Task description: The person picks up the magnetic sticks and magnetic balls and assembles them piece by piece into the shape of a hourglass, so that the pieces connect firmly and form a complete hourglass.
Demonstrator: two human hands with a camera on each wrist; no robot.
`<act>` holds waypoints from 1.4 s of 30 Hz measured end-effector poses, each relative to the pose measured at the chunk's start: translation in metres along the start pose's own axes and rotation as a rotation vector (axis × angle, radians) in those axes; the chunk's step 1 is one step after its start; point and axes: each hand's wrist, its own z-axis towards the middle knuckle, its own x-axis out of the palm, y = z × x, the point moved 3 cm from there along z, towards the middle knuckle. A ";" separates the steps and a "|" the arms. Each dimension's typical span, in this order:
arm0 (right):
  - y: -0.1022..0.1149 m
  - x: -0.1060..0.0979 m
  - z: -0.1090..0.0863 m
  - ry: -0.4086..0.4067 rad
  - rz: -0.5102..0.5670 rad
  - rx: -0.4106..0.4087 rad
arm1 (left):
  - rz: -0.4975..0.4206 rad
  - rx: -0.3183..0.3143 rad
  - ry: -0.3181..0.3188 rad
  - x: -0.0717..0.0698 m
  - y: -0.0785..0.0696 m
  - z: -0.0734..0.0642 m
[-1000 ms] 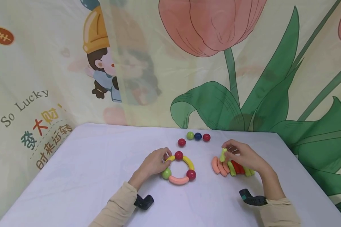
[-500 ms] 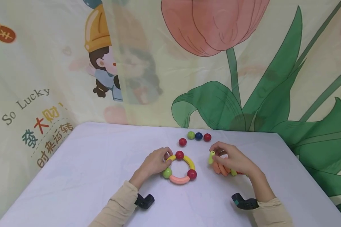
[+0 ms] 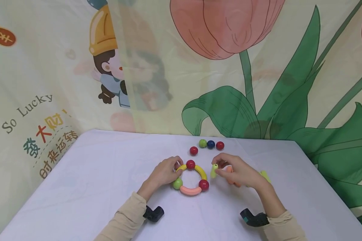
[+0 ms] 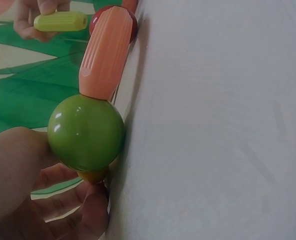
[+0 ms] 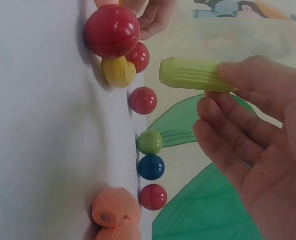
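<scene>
A light-green tube (image 3: pixel 214 171) is pinched between thumb and fingers of the right hand (image 3: pixel 240 171), above the white table (image 3: pixel 63 187), just beside a bead ring (image 3: pixel 190 191). The left hand (image 3: pixel 163 171) grips the ring's left side. Behind lie a red ball (image 3: pixel 193 151) and a row: green ball (image 3: pixel 202 143), blue ball (image 3: pixel 210 144), another red ball (image 3: pixel 220 145).
</scene>
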 end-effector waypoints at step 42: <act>0.004 -0.001 -0.002 0.054 -0.032 0.029 | 0.002 0.008 0.064 -0.004 0.001 -0.001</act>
